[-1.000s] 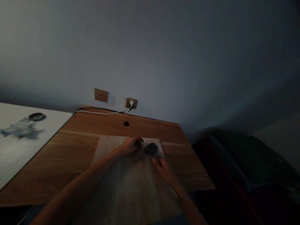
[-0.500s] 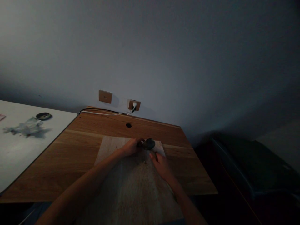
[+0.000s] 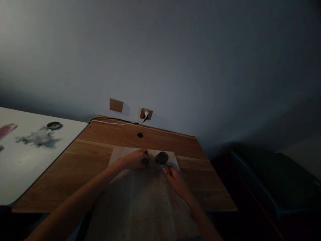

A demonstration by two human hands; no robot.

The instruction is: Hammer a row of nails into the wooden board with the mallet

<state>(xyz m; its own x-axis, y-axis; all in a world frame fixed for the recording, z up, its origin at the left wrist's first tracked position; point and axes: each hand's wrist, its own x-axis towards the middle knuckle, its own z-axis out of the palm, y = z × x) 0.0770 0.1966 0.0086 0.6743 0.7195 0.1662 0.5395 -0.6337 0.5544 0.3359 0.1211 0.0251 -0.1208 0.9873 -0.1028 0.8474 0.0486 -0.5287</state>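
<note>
A pale towel-like cloth (image 3: 142,201) lies over the wooden desk (image 3: 90,157). On its far end sits a small dark round object (image 3: 162,157). My left hand (image 3: 135,159) rests on the cloth just left of it, fingers curled; what they hold, if anything, is hidden. My right hand (image 3: 175,179) is right below the dark object, its fingertips touching the near edge. The room is dim and small details are hard to make out.
A white table (image 3: 22,160) adjoins on the left with a clear crumpled item (image 3: 37,138), a dark disc (image 3: 54,125) and a pink thing (image 3: 7,130). A white cable (image 3: 117,122) runs to a wall socket (image 3: 146,114). Dark furniture (image 3: 265,187) stands right of the desk.
The view shifted slightly to the left. My left hand drew back from the dark object, which now sits apart from it. My right hand stayed by the object's near edge.
</note>
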